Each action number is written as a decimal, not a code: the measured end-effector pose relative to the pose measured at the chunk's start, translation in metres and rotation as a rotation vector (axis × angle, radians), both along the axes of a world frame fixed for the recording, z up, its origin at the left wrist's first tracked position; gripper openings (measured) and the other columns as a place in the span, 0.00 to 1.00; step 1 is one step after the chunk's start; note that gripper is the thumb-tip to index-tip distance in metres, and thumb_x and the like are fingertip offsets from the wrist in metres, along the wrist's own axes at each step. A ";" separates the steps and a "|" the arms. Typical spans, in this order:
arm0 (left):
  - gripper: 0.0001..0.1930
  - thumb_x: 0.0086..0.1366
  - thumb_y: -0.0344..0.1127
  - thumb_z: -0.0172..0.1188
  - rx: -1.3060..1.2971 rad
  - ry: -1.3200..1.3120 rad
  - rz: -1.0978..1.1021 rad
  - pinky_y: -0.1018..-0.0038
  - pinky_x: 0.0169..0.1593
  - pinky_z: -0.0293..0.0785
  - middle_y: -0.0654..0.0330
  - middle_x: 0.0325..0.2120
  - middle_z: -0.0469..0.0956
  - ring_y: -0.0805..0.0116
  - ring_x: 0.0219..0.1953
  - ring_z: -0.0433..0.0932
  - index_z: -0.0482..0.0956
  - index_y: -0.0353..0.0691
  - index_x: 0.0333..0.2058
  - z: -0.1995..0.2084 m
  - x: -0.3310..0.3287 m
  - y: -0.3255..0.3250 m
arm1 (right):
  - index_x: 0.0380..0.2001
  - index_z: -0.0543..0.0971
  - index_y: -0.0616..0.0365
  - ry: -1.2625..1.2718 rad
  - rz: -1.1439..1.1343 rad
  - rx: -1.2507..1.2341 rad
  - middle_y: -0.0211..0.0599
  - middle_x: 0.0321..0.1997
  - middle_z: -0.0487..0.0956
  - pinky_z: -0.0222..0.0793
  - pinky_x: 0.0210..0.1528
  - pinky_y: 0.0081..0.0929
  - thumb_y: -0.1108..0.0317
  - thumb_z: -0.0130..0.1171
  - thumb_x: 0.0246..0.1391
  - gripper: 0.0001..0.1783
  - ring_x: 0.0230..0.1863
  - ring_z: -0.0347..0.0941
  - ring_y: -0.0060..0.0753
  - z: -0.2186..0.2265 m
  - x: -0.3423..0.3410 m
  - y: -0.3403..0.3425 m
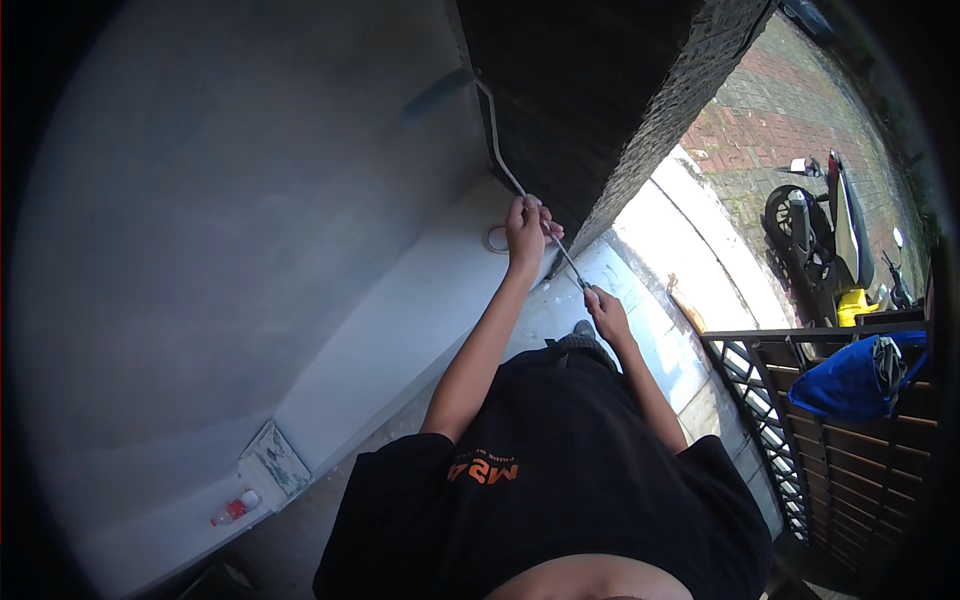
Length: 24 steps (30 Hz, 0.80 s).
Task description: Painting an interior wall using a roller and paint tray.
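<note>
— Grey wall [230, 200] fills the left of the view. What are the hands on?

— A long thin roller pole [520, 190]. It runs up from the hands to a dark, blurred roller head [435, 95] lying against the grey wall, right beside the edge of the black textured wall [620, 90].

— And the grip?

— The left hand [527, 232] is clenched around the pole higher up; the right hand [605, 312] is closed on its lower end, nearer the body. Both arms reach out from a black shirt [540, 500].

— Anything nearby?

— A roll of tape [497, 239] sits on the white ledge [400, 350] just beside the left hand. Farther down that ledge lie a paint-smeared square tray [272, 462] and a small bottle with a red label [234, 508]. Off to the right, beyond a railing [790, 400], a scooter [825, 245] stands on brick paving, with a blue bag [860, 375] near it.
</note>
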<state>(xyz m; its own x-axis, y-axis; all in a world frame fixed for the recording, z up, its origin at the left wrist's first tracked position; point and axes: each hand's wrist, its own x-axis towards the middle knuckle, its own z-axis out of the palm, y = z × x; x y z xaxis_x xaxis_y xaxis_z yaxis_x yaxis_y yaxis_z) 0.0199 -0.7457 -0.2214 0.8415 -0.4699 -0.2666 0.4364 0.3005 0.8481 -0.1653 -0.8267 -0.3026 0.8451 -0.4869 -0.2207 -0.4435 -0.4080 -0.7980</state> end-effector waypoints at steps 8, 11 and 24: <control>0.10 0.68 0.36 0.40 0.051 -0.513 -0.105 0.78 0.26 0.72 0.60 0.20 0.70 0.75 0.20 0.71 0.67 0.36 0.35 0.026 -0.007 0.059 | 0.50 0.66 0.56 -0.108 0.103 -0.038 0.49 0.41 0.69 0.64 0.42 0.32 0.54 0.50 0.55 0.23 0.37 0.68 0.48 -0.008 0.016 0.073; 0.08 0.68 0.31 0.40 0.134 -0.646 -0.152 0.77 0.29 0.71 0.60 0.19 0.71 0.73 0.23 0.73 0.67 0.35 0.37 0.024 0.011 0.075 | 0.55 0.63 0.51 -0.042 0.104 0.015 0.49 0.45 0.67 0.65 0.44 0.30 0.53 0.49 0.56 0.26 0.38 0.69 0.39 -0.010 0.022 0.083; 0.09 0.67 0.32 0.41 0.286 -0.752 0.088 0.70 0.42 0.71 0.58 0.24 0.71 0.67 0.31 0.75 0.66 0.32 0.33 0.000 0.032 0.139 | 0.52 0.66 0.56 0.320 0.211 0.272 0.45 0.33 0.75 0.68 0.38 0.31 0.55 0.55 0.52 0.27 0.30 0.74 0.37 -0.053 0.013 0.017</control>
